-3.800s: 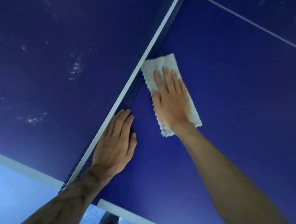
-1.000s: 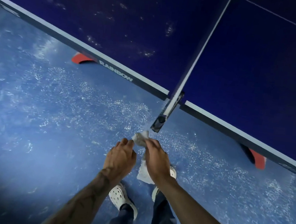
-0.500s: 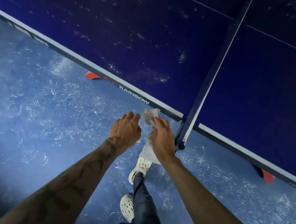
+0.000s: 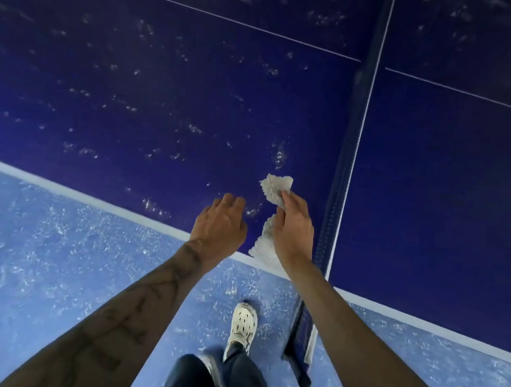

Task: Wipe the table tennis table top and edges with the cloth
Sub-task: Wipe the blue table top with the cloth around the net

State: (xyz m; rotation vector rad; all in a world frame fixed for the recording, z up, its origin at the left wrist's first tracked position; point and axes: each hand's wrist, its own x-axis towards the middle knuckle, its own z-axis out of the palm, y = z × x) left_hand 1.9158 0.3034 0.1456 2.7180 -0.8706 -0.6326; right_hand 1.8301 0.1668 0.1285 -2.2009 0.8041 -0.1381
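Shoe [image 4: 243,324], white, on the blue floor [image 4: 35,264] nearest the viewer. Left hand [image 4: 219,224] above the table's white edge, fingers curled loosely, holding nothing. Right hand [image 4: 293,228] just beside it, closed on the cloth [image 4: 275,189], which sticks out past the fingertips and hangs below the palm. Net [image 4: 352,140] right of it. Table [image 4: 133,86] beyond, dark blue, speckled with pale marks.
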